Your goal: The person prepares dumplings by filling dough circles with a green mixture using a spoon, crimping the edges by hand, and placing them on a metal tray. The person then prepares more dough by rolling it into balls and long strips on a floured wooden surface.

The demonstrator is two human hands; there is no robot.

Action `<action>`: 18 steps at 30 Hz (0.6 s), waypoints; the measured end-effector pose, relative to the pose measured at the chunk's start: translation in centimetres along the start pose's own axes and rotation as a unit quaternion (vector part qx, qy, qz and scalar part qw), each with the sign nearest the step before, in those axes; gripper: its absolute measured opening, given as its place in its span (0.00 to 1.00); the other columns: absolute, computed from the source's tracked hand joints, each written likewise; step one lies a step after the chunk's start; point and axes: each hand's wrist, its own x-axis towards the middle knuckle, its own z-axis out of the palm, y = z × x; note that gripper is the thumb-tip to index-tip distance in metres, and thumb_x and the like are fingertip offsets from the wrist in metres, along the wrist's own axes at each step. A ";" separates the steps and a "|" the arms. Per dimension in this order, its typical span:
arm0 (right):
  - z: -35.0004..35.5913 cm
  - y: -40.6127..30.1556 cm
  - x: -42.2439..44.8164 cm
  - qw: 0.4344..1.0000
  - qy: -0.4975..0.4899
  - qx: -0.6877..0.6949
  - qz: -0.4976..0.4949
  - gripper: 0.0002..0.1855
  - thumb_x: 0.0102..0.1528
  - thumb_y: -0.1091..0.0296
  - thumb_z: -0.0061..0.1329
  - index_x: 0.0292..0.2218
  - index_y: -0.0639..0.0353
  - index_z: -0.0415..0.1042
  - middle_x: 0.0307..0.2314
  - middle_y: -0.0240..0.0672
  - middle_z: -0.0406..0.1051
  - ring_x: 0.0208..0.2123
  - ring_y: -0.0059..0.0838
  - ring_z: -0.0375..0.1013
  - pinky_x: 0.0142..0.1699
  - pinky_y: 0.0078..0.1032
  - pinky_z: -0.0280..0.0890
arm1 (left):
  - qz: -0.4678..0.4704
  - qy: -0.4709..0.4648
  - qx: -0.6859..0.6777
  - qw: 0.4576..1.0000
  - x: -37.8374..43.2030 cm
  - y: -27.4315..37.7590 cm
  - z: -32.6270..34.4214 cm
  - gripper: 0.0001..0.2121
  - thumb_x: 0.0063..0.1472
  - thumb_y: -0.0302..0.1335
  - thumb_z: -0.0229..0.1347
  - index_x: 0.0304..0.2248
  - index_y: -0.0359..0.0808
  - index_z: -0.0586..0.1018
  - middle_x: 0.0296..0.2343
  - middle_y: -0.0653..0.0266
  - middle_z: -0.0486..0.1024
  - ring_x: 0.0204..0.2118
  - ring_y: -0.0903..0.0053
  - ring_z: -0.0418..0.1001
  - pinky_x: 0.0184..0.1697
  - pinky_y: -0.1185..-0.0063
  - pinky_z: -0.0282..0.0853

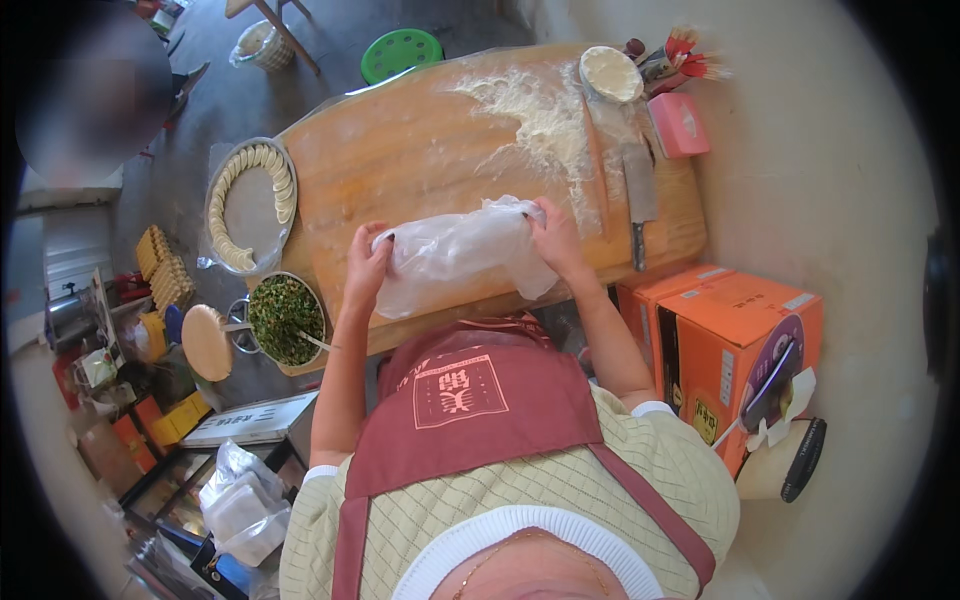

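Note:
A translucent plastic bag (457,251) is stretched between my hands, over the near edge of the wooden board (375,157). My left hand (369,259) grips one end of it, and my right hand (556,238) grips the other by its bunched upper corner. Beyond my right hand lie a thin wooden rolling pin (595,165) and a cleaver (640,195). Loose flour (536,112) is spread over the far right of the board. Left of my left hand stands a bowl of chopped green filling (281,319) with a utensil in it.
A round tray (251,217) holds a curved row of dumplings at the left. A bowl of flour (611,73) and a pink tissue box (679,125) stand at the far right. Orange cartons (739,307) are beside the table. A green stool (401,54) stands beyond it.

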 end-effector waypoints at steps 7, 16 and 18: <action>-7.5 1.3 0.9 0.950 0.205 0.221 0.077 0.11 0.60 0.71 0.47 0.43 0.63 0.74 0.33 0.33 0.77 0.35 0.27 0.75 0.40 0.26 0.69 | 0.030 -0.126 -0.161 0.978 0.3 5.4 3.6 0.16 0.68 0.26 0.49 0.53 0.31 0.70 0.40 0.67 0.72 0.40 0.83 0.72 0.43 0.82 0.70; -20.3 6.7 1.6 0.817 0.534 0.218 0.017 0.23 0.57 0.70 0.50 0.54 0.64 0.68 0.43 0.49 0.74 0.47 0.42 0.74 0.53 0.35 0.67 | 0.091 -0.227 -0.113 0.963 -1.9 9.1 13.1 0.17 0.70 0.31 0.47 0.53 0.30 0.68 0.43 0.56 0.76 0.42 0.74 0.78 0.41 0.78 0.74; -19.2 8.8 2.1 0.856 0.481 0.013 0.189 0.28 0.57 0.68 0.52 0.57 0.66 0.63 0.47 0.50 0.71 0.49 0.44 0.72 0.54 0.37 0.66 | 0.080 -0.201 -0.073 0.974 -1.8 6.2 13.3 0.16 0.69 0.28 0.48 0.53 0.30 0.67 0.42 0.57 0.77 0.41 0.75 0.78 0.40 0.80 0.73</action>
